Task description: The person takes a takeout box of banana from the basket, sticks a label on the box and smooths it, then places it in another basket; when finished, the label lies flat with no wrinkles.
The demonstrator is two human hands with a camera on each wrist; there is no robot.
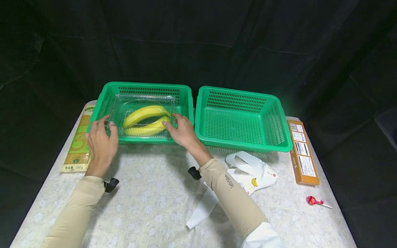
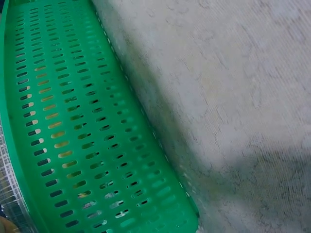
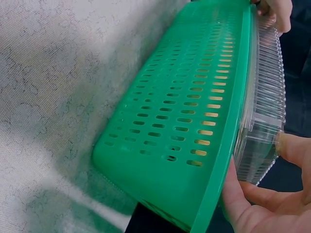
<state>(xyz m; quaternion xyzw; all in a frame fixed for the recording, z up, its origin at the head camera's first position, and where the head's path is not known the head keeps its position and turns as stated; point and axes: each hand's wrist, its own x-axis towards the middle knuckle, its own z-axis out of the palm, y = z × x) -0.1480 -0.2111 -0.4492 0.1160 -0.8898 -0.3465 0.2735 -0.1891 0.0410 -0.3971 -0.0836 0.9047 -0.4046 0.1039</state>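
Observation:
A clear plastic container (image 1: 145, 100) with bananas (image 1: 145, 115) showing through it sits in the left green basket (image 1: 149, 85), its near side about level with the rim. At the container's left end is the left hand (image 1: 103, 141), thumb and fingers spread around the corner. The right hand (image 1: 183, 132) holds the right end; in the right wrist view, the thumb of that hand (image 3: 277, 204) presses the container's side (image 3: 265, 97) and its fingers lie beneath, beside the basket rim. In the left wrist view only a fingertip shows at the lower left, beside the basket wall (image 2: 87, 121).
The right green basket (image 1: 232, 124) stands beside the left one. A white bag with a banana print (image 1: 263, 177) lies in front of it. At the right are an orange-brown box (image 1: 303, 151) and a red lollipop (image 1: 311, 200); a yellow-green package (image 1: 77, 148) lies left.

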